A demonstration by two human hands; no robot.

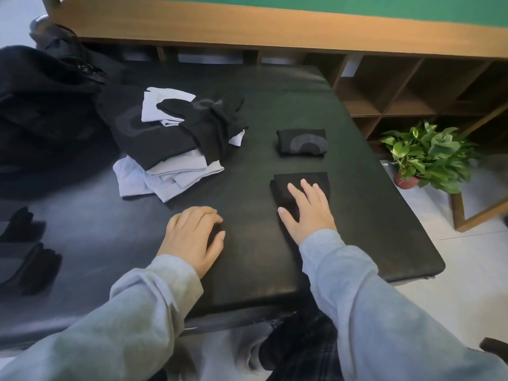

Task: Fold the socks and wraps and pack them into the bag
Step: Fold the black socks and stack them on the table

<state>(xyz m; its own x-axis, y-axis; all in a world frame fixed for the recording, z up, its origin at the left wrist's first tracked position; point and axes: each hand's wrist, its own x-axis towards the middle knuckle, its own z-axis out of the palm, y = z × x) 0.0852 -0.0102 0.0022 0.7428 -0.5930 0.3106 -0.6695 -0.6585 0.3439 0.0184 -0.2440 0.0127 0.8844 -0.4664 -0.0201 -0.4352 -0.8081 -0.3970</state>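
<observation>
Far left edge of the black table (275, 86): dark folded socks (26, 248), partly cut off by the frame. Back left: black bag (41, 119), slumped on the table. Just right of it, an unfolded pile of black and white socks and wraps (176, 141), white pieces sticking out under the black ones. Left hand (192, 237) rests on the table near the front edge, fingers curled under; cannot tell if it grips anything, dark patch under the fingers is unclear. Right hand (308, 210) lies flat, fingers straight and spread, pressing on a folded black piece (299, 180). Just behind that, apart from it, a folded black piece with grey pattern (301, 141). Far right, off the table: potted green plant (428, 158) on the floor beside wooden cubby shelving (412, 89).
</observation>
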